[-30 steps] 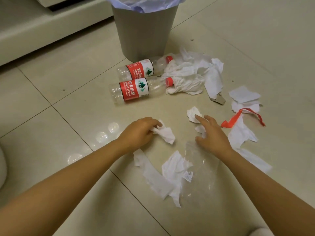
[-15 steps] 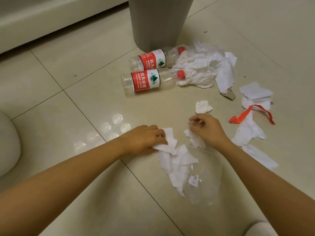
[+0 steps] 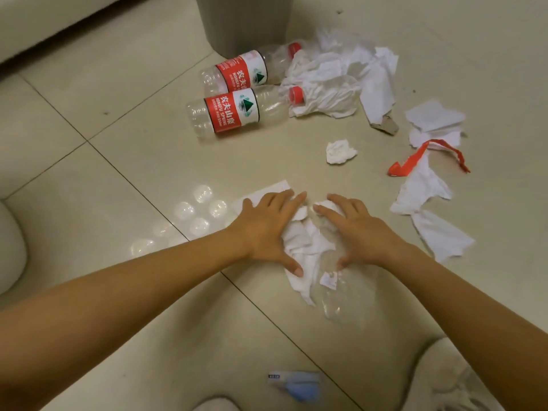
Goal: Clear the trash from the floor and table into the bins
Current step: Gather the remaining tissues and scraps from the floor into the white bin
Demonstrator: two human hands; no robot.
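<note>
2 bottles (image 3: 229,114), bin (image 3: 243,22) — scattered tissues (image 3: 341,81)

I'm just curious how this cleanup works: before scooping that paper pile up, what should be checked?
1. Both hands on the pile: ok; left hand and right hand flank the white scraps.
2. Pile gripped: not ok; fingers lie flat.
3. Clear plastic bag gathered: not ok, it trails out.
4. Bin within view: ok, but its opening is cropped.
5. Other trash left: not ok; bottles and crumpled ball remain.
</note>
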